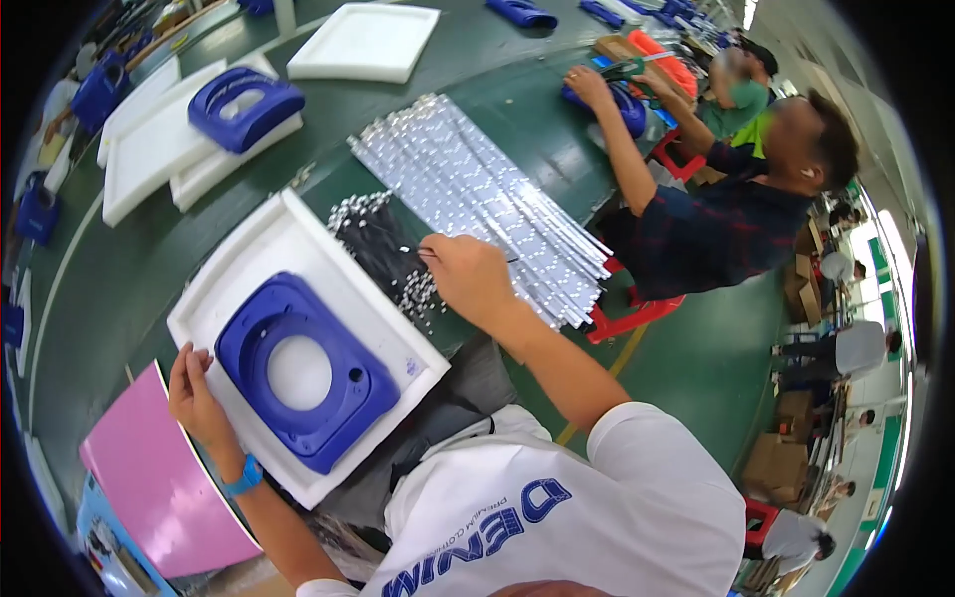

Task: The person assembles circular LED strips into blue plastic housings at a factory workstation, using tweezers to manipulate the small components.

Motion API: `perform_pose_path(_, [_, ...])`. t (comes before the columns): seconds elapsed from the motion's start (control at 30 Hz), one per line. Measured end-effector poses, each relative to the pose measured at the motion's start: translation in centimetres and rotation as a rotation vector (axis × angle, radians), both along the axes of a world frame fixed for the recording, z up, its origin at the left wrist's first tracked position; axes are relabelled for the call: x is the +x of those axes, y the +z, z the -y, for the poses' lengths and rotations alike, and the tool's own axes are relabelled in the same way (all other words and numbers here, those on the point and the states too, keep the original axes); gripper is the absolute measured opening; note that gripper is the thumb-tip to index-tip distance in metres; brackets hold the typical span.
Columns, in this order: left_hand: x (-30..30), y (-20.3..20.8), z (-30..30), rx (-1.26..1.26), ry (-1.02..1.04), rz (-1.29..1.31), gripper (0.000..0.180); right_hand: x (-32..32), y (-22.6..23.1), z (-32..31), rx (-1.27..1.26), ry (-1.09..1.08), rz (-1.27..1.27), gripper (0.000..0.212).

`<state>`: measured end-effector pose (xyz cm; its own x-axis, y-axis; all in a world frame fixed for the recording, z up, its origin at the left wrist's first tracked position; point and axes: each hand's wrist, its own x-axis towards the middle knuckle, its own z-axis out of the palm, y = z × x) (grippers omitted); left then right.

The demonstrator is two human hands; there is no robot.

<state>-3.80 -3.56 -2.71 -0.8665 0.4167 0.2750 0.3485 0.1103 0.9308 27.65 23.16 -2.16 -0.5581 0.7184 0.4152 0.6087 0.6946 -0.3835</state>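
A blue plastic housing (333,418) with a large round opening lies in a white foam tray (244,234) in front of me. My left hand (202,403) is at the tray's left rim beside the housing. Its fingers are drawn together, and what they hold, if anything, is hidden. Beyond the tray's right edge, my right hand (470,282) pinches a thin black cable (428,250) above a bundle of black cables (383,249) with small white ends. Long LED strips (477,199) lie in a wide silvery stack beside that bundle.
Another blue housing (244,104) rests on stacked white trays (149,149) at the far left. A further white tray (363,42) stands at the back. Left of me is a pink sheet (164,478). A co-worker (716,219) sits at the right, near red stools (637,316).
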Motion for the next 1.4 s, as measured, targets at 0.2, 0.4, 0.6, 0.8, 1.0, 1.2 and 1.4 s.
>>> perform_pose_path(0.2, [-0.2,-1.3,-0.2,0.019,-0.072,0.004,0.026,3.7,4.0,-3.0,-0.079,-0.067,-0.014,0.023])
perform_pose_path(0.4, [0.1,-1.3,-0.2,0.019,-0.096,0.005,0.025,5.7,1.7,-8.4,-0.111,-0.113,0.222,0.025])
perform_pose_path(0.6, [0.2,-1.3,-0.1,0.016,-0.101,-0.013,0.025,5.5,0.1,-9.7,-0.079,-0.148,0.223,0.02])
perform_pose_path(0.8, [0.2,-1.1,0.0,0.01,-0.09,-0.031,0.025,6.5,2.6,-10.5,0.071,-0.12,0.179,0.022])
perform_pose_path(1.0, [0.2,-0.6,-0.4,0.018,-0.1,-0.022,0.025,7.9,6.7,-8.9,-0.014,-0.206,-0.076,0.019])
perform_pose_path(1.2, [-0.2,-0.5,-0.2,-0.185,-0.072,-0.092,0.029,6.7,-0.5,-11.9,0.21,0.002,0.1,0.009])
perform_pose_path(1.4, [0.0,-0.5,0.1,-0.126,-0.09,-0.083,0.029,6.1,4.2,-9.3,0.168,-0.172,0.148,0.015])
